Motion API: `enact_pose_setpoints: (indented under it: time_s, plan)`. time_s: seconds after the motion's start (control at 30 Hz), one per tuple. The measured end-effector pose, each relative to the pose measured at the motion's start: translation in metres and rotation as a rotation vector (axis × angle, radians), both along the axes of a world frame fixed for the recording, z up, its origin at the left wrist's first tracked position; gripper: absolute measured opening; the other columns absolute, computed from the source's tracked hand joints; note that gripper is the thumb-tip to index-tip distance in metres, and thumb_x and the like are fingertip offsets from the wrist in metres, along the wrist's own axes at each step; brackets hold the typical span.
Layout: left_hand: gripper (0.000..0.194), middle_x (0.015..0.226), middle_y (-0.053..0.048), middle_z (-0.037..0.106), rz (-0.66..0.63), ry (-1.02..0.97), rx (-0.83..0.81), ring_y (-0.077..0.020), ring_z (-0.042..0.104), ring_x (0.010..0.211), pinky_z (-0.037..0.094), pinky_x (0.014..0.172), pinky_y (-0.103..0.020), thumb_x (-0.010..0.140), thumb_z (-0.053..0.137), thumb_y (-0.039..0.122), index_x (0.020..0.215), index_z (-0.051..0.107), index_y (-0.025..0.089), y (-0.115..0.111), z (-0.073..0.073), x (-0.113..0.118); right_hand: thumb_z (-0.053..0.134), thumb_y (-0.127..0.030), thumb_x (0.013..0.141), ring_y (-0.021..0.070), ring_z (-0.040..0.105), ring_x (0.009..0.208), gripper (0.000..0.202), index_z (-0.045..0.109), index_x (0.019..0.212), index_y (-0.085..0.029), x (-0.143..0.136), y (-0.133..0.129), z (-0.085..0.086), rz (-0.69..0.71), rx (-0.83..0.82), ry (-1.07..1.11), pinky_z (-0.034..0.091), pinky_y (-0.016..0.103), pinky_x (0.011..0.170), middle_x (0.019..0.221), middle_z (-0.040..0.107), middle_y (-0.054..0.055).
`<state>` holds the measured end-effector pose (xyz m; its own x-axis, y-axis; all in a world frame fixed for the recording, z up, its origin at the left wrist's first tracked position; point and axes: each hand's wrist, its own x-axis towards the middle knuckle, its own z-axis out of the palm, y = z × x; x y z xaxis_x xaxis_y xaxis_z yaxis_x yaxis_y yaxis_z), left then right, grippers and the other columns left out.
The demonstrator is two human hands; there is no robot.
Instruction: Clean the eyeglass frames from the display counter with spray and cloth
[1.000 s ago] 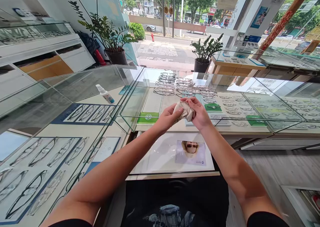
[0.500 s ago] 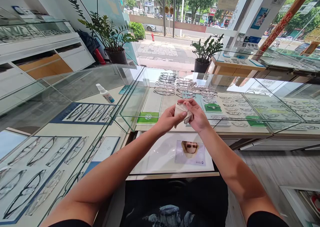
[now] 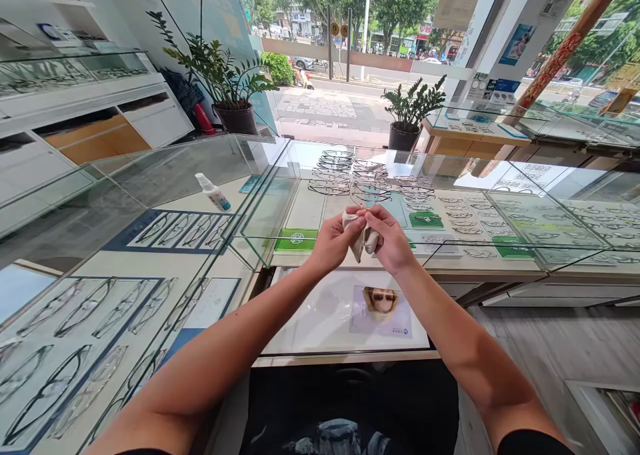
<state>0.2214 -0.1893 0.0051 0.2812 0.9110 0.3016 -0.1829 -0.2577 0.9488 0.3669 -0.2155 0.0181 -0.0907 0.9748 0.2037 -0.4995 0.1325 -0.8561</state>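
Left hand and right hand clamped on 1 pale cloth, bunched between them before glass display case. Eyeglasses in rows inside. White desktop bears 1 printed card. Spray bottle left; 2 potted plants beyond.
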Motion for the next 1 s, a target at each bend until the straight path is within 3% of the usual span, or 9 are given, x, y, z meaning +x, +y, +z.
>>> enact_pose_setpoints:
  time_s: [0.17, 0.33, 0.5, 0.63, 0.8, 1.0]
  plan:
    - [0.069, 0.080, -0.003, 0.068, -0.051, 0.014, 0.023, -0.0161, 0.056, 0.076, 0.046, 0.075, -0.029, 0.088, 0.076, 0.085, 0.086, 0.073, 0.016, 0.002, -0.002, -0.001, 0.098, -0.051, 0.079, 0.0239, 0.079, 0.110, 0.031, 0.077, 0.084, -0.028, 0.005, 0.007, -0.005, 0.014, -0.037, 0.046, 0.066, 0.037, 0.092, 0.115, 0.088, 0.003]
    - [0.065, 0.083, -0.003, 0.068, -0.195, 0.037, -0.010, -0.0156, 0.055, 0.074, 0.045, 0.072, -0.028, 0.087, 0.084, 0.076, 0.108, 0.077, 0.015, 0.002, -0.002, -0.004, 0.096, -0.047, 0.078, 0.0200, 0.078, 0.097, 0.027, 0.078, 0.082, -0.027, 0.010, 0.014, -0.008, -0.015, -0.069, 0.087, 0.065, 0.032, 0.085, 0.112, 0.088, 0.002]
    - [0.066, 0.079, 0.000, 0.066, -0.195, 0.049, -0.032, -0.0138, 0.053, 0.070, 0.044, 0.069, -0.027, 0.084, 0.093, 0.061, 0.126, 0.073, 0.013, 0.000, -0.005, -0.004, 0.095, -0.047, 0.081, 0.0198, 0.077, 0.100, 0.027, 0.077, 0.085, -0.028, 0.012, 0.013, -0.010, -0.010, -0.087, 0.060, 0.065, 0.031, 0.084, 0.116, 0.088, 0.001]
    - [0.067, 0.084, -0.002, 0.071, -0.105, 0.056, -0.009, -0.0148, 0.058, 0.074, 0.048, 0.072, -0.027, 0.084, 0.091, 0.066, 0.121, 0.075, 0.013, 0.000, -0.006, -0.003, 0.096, -0.047, 0.082, 0.0178, 0.077, 0.096, 0.027, 0.077, 0.087, -0.028, 0.012, 0.011, -0.009, 0.030, -0.089, 0.035, 0.063, 0.027, 0.074, 0.124, 0.087, 0.001]
    - [0.074, 0.087, -0.004, 0.074, -0.034, 0.047, -0.002, -0.0164, 0.062, 0.079, 0.049, 0.075, -0.027, 0.085, 0.080, 0.084, 0.107, 0.080, 0.014, 0.001, -0.002, -0.001, 0.100, -0.050, 0.078, 0.0201, 0.080, 0.101, 0.035, 0.074, 0.086, -0.027, 0.010, 0.008, -0.005, 0.064, -0.048, 0.027, 0.066, 0.030, 0.083, 0.127, 0.087, 0.004]
    - [0.077, 0.074, -0.001, 0.067, -0.032, 0.017, -0.009, -0.0144, 0.054, 0.071, 0.044, 0.068, -0.027, 0.081, 0.077, 0.092, 0.085, 0.075, 0.015, 0.009, -0.002, -0.002, 0.098, -0.048, 0.079, 0.0221, 0.079, 0.109, 0.030, 0.077, 0.086, -0.027, 0.016, 0.009, -0.004, 0.022, -0.043, 0.036, 0.065, 0.033, 0.089, 0.127, 0.086, 0.003]
